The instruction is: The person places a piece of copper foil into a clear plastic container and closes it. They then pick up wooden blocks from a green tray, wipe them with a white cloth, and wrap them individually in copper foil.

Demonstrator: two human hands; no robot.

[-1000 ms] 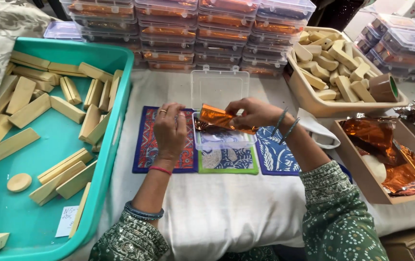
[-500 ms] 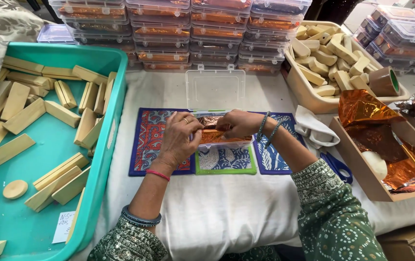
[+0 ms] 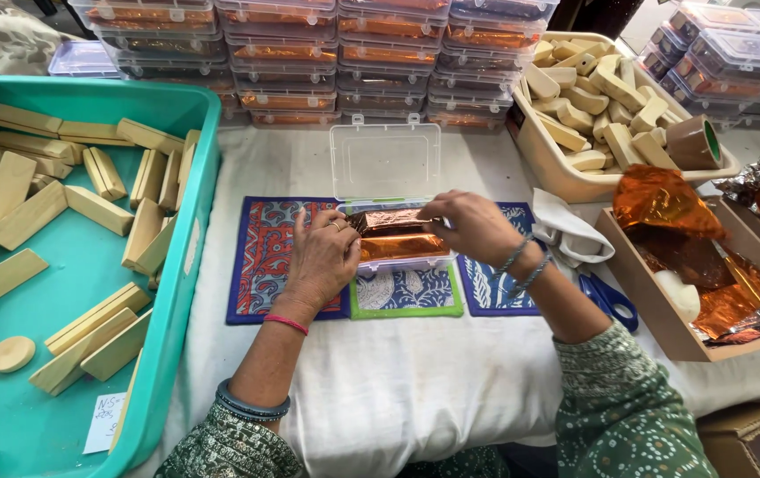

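a work table covered in a white cloth (image 3: 415,381) fills the view from above. on the left sits a large teal tray (image 3: 187,265) holding many pale wooden blocks (image 3: 35,212), long bars and one small disc. across the back stand stacks of shut clear boxes (image 3: 309,53) showing copper-orange foil inside. at back right a cream tub (image 3: 566,173) is heaped with more pale shaped blocks and a roll of tape (image 3: 694,142). on the right a shallow cardboard tray (image 3: 654,305) holds loose crumpled sheets of orange foil (image 3: 690,221). blue scissors (image 3: 610,301) lie just beside it.

in the middle, on small patterned fabric mats (image 3: 265,257), rests a clear plastic box (image 3: 398,257) with its hinged lid (image 3: 385,159) standing open at the back. a foil-wrapped bundle (image 3: 393,232) lies in the box, copper and orange.

the left hand (image 3: 322,261) curls around the box's left end, fingers bent against the foil. the right hand (image 3: 473,226) presses down from the right, fingertips pinched on the foil's upper edge. neither hand lifts anything; both bear on the bundle.

seating the bundle well likely means pressing evenly from both ends, tucking loose foil corners below the rim, and keeping the box steady on the mats so the lid can meet its edge cleanly.
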